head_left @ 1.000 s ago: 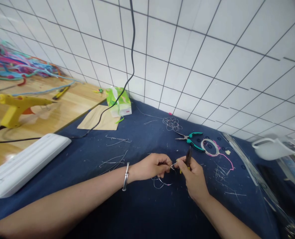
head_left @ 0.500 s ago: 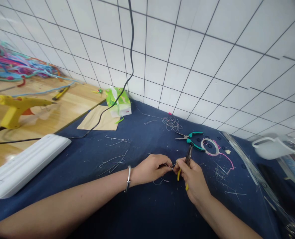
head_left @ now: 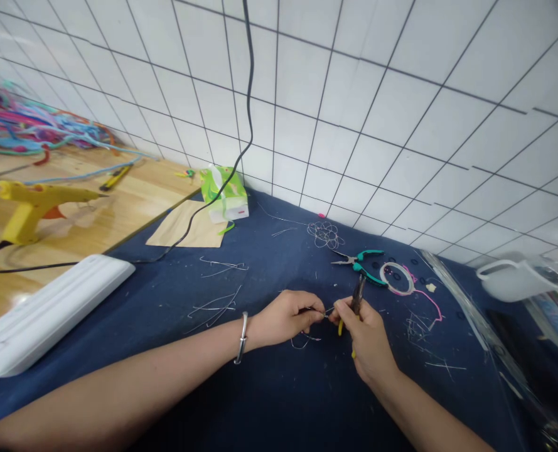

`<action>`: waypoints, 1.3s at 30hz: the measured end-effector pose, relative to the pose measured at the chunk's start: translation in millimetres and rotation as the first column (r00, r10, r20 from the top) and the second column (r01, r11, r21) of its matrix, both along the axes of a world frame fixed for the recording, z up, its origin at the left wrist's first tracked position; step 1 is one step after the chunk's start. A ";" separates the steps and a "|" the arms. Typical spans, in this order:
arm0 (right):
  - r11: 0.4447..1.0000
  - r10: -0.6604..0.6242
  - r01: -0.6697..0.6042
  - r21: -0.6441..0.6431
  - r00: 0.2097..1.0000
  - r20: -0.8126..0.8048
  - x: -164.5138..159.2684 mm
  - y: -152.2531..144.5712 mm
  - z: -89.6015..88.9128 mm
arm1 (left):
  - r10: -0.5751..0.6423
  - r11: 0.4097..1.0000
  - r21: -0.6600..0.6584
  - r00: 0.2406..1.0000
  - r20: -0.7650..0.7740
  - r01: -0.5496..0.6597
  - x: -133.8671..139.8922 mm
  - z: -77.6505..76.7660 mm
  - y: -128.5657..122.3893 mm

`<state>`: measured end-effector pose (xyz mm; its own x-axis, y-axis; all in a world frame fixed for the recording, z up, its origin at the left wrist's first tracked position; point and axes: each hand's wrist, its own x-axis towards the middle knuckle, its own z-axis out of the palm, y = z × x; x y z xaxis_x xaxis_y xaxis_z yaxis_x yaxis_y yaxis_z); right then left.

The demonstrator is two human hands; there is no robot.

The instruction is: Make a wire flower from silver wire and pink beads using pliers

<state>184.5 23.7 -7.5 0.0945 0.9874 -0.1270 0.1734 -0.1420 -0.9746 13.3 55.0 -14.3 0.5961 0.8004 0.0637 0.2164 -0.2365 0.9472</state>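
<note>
My left hand, with a silver bangle at the wrist, pinches a thin wire between thumb and fingertips. My right hand is closed around yellow-handled pliers, whose dark jaws point up and away. Its thumb and forefinger meet close to the wire's end, a short gap from my left fingertips; whether they grip the wire too I cannot tell. Below my left hand, a curved piece of wire shows against the dark blue cloth.
Teal-handled pliers lie beyond my right hand, beside a white ring with pink cord. Looped wire is near the wall. Loose wires lie left. A yellow glue gun, white power strip and tissue pack stand further left.
Both hands stay almost in place. The fingers shift slightly at the wire, and the pliers turn a little within my right hand, less of their yellow handles showing.
</note>
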 end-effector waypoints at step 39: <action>0.991 0.060 -0.057 0.124 0.998 -0.021 6.5 4.1 2.4 | 0.009 0.997 -0.078 0.996 0.089 -0.002 -3.2 2.6 2.1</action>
<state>191.0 27.8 -5.1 0.0347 0.9994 -0.0052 0.1540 -0.0105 -0.9880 10.1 57.1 -11.6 0.5863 0.8083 0.0535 0.1317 -0.1603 0.9782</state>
